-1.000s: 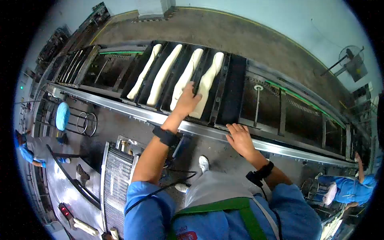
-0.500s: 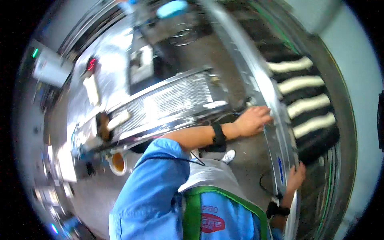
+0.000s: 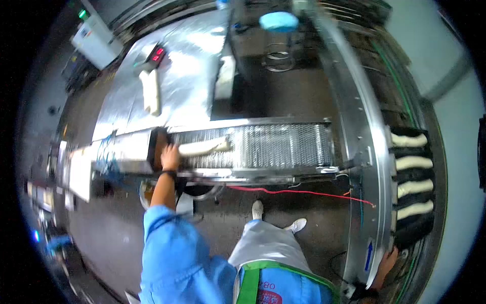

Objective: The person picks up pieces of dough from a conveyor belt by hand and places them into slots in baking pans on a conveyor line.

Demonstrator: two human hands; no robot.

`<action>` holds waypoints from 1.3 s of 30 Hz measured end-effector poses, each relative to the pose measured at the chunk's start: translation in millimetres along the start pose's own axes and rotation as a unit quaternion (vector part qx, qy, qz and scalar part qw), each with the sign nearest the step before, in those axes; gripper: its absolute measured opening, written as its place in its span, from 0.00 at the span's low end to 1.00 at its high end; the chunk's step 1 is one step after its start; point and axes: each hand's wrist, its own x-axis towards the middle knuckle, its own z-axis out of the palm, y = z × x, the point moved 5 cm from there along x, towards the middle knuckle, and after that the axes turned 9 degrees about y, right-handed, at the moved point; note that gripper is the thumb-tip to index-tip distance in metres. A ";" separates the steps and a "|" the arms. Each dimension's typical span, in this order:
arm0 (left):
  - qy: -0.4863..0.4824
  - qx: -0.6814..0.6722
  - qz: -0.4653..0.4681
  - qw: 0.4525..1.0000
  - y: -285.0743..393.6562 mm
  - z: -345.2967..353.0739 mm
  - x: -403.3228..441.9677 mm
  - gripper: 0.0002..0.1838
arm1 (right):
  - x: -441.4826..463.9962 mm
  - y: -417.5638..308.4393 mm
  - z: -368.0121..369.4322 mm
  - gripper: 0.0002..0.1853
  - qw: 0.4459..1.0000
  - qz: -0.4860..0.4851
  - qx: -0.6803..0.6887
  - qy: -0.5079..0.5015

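1. Dough roll [image 3: 205,147] is lying lengthwise on the mesh belt [image 3: 278,147], over toward its left end.
2. Left hand [image 3: 170,158] is right at that roll's left end. Honestly can't tell if it's gripping it or just sitting next to it.
3. Right hand [image 3: 388,262] is way over by the steel rail [image 3: 372,137], near the closest of the black pans [image 3: 417,230]. Can't tell how wide the fingers are.
4. Those pans have four dough strips [image 3: 414,162] lying side by side.
5. Tabletop [image 3: 187,66] beyond the belt's got more dough pieces [image 3: 151,91] just beside a red-lit display [image 3: 156,54].
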 end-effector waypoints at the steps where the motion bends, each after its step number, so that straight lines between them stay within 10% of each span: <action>1: 0.057 0.010 0.060 0.996 0.3 3.8 -1.2 0.15 | -2.2 -10.6 -7.2 0.20 1.000 0.002 0.003 0.016; 6: -0.005 0.025 0.172 0.985 30.7 -19.2 11.4 0.13 | -3.8 -27.8 -5.6 0.20 0.997 -0.021 -0.023 0.069; 10: -0.201 -0.293 0.137 0.925 37.3 -36.9 28.5 0.20 | 2.3 -51.7 -17.6 0.21 0.996 0.060 -0.034 0.061; 12: -0.272 -0.548 0.041 0.790 119.8 -155.0 -4.8 0.21 | 9.2 -70.4 -29.9 0.21 0.995 0.077 0.000 0.066; 17: -0.227 -0.640 0.133 0.722 264.9 -246.1 -30.2 0.36 | 15.3 -80.8 -36.0 0.20 0.995 0.092 0.022 0.035; 21: -0.291 -0.624 0.318 0.652 425.7 -335.1 -97.7 0.28 | 14.2 -84.9 -40.8 0.20 0.994 0.082 -0.002 0.076; 25: -0.357 -0.692 0.364 0.510 565.2 -391.4 -168.6 0.23 | 20.3 -83.2 -38.9 0.17 0.995 0.072 0.036 0.053; 31: -0.504 -0.595 0.433 0.452 748.9 -380.6 -282.2 0.22 | 23.3 -82.5 -39.5 0.17 0.997 0.043 0.044 0.054; 35: -0.277 -0.509 0.537 0.613 831.0 -268.3 -344.7 0.22 | 26.1 -77.8 -39.3 0.16 0.996 0.028 0.075 0.033; 39: -0.150 -0.400 0.734 0.528 791.6 -279.9 -371.4 0.18 | 28.9 -74.1 -43.9 0.18 0.996 0.037 0.079 0.031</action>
